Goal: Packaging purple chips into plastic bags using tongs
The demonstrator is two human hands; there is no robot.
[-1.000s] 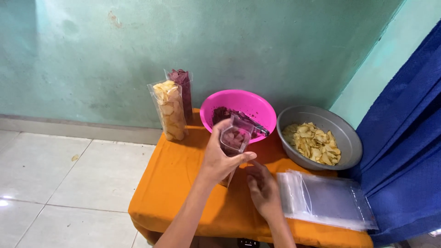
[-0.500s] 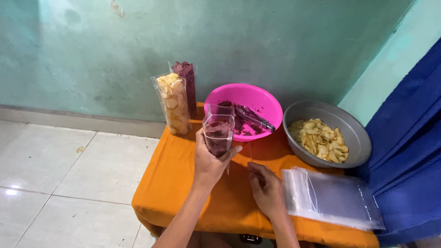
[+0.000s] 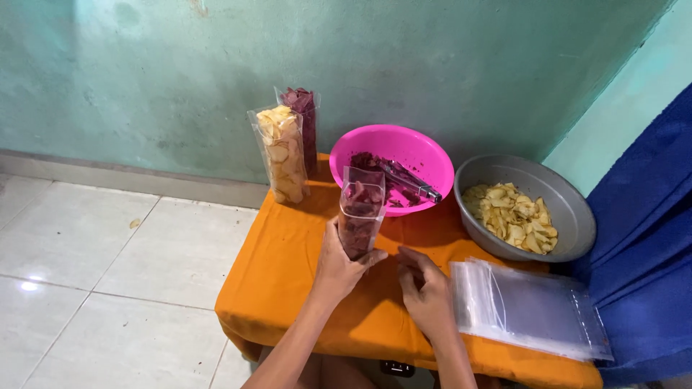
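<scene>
My left hand (image 3: 339,268) grips the light, crinkly pouch of purple chips (image 3: 360,220) low down, upright on the surface (image 3: 288,266), fragile contents; right hand (image 3: 427,292) rests loosely curled, holding nothing.

On an orange-draped counter (image 3: 288,288): two upright filled pouches by the wall, yellow chips (image 3: 282,154) in front, purple chips (image 3: 304,122) behind. Pink bowl (image 3: 425,155) with tongs (image 3: 411,181). Grey basin (image 3: 562,216) of yellow chips, touching. Stacked clear bags (image 3: 533,310) nearby. Blue curtain (image 3: 649,238) at right.

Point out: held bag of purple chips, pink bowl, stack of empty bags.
held bag of purple chips (image 3: 358,220), head view, clear front face.
pink bowl (image 3: 404,137), head view, far inner wall.
stack of empty bags (image 3: 537,310), head view, top bag's middle.
</scene>
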